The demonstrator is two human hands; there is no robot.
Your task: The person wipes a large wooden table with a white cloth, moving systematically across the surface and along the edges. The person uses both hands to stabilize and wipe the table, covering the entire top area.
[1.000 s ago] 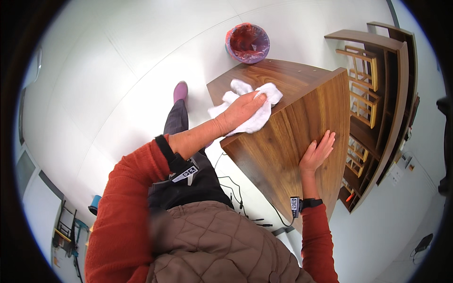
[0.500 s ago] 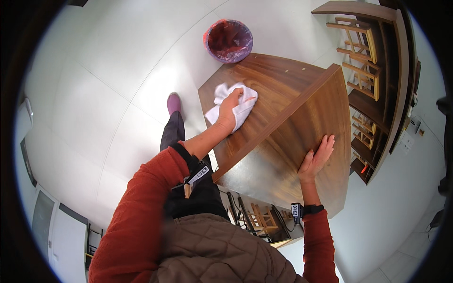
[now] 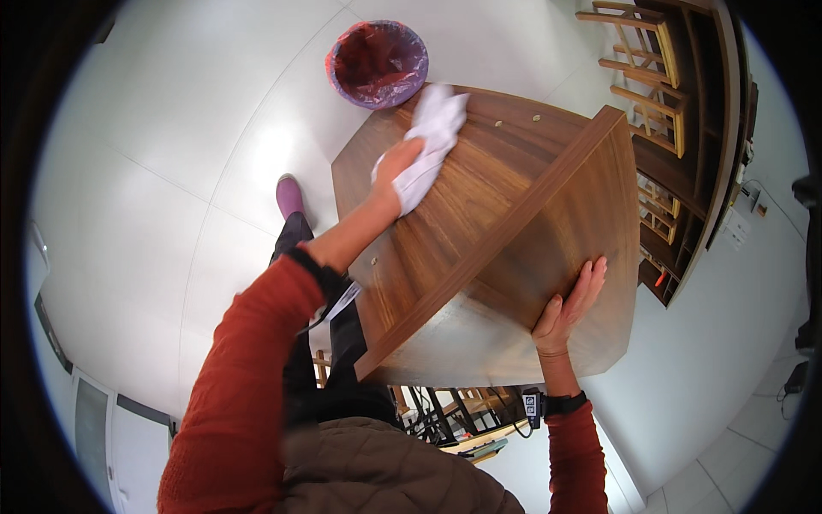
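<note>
A tall wooden cabinet [image 3: 514, 214] stands in front of me, seen from above. My left hand [image 3: 398, 167] presses a white cloth [image 3: 432, 141] flat against the cabinet's wooden face, near its far edge. My right hand [image 3: 569, 304] lies flat and open on the adjoining right face of the cabinet, fingers stretched upward, touching the wood. A black watch [image 3: 556, 403] sits on my right wrist. Both sleeves are rust red.
A round bin with a purple liner [image 3: 377, 64] stands on the white tiled floor just beyond the cabinet. Wooden shelving [image 3: 676, 146] runs along the right wall. My purple shoe [image 3: 289, 195] shows on the floor to the left of the cabinet.
My left hand has slid the cloth farther along the wooden face toward the bin. My right hand stays on the right face. The view has tilted closer to the cabinet.
</note>
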